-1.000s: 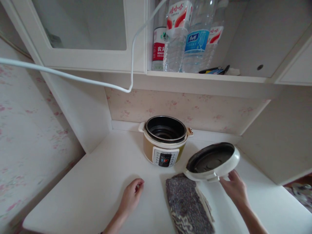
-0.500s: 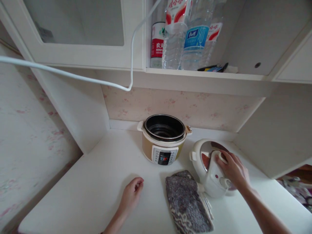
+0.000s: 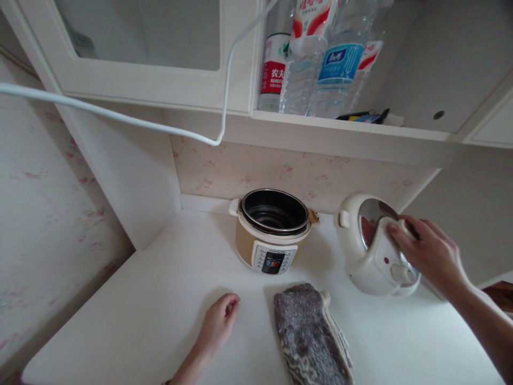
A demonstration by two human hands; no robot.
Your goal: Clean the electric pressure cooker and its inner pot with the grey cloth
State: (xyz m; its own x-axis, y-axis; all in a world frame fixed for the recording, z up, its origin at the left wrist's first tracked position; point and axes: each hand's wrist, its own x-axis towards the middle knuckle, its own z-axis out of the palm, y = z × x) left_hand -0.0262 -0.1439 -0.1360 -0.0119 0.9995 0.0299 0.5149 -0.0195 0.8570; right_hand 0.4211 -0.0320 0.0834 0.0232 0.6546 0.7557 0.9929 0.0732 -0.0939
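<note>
My right hand (image 3: 430,251) is wrapped round the handle of a white pressure cooker lid (image 3: 355,262), which is tilted at the right, above the counter. Left of the lid stands the pressure cooker (image 3: 245,245), lidless, with a dark inner pot (image 3: 276,211) inside and a button panel facing me. My left hand (image 3: 219,319) rests on the counter in front of the cooker, fingers curled in, and no object shows in it. Between my hands lies a folded grey cloth (image 3: 306,331) with a pale pattern.
The white counter (image 3: 160,299) runs under everything. Overhead, a shelf holds several plastic bottles (image 3: 336,64) beside a glass-fronted cabinet door (image 3: 140,32). A white cable (image 3: 120,118) hangs across the upper left. A side panel (image 3: 473,214) stands at the right.
The lid has risen and shifted right and back in my right hand, away from the cloth. My left hand stays in nearly the same place. The view has turned slightly.
</note>
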